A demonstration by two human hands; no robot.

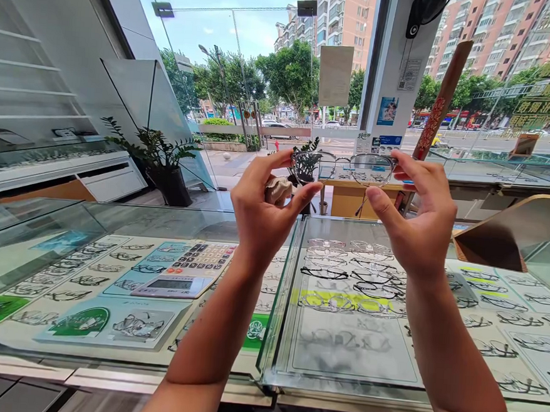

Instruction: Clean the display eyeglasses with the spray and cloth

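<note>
A pair of thin-rimmed eyeglasses (342, 163) is held up at eye level, between my two hands and above the glass counter. My left hand (268, 205) pinches the left end of the frame with finger and thumb, and a crumpled beige cloth (280, 190) is tucked in its palm. On the other side, my right hand (416, 213) grips the right end by the rim. Both lenses are see-through. One temple arm hangs below the right lens.
Beneath my arms, a glass display counter (287, 357) holds rows of eyeglasses (324, 273). A calculator (175, 284) lies at the left. Behind are a potted plant (169, 167) and glass doors; a brown board (503, 234) stands at the right.
</note>
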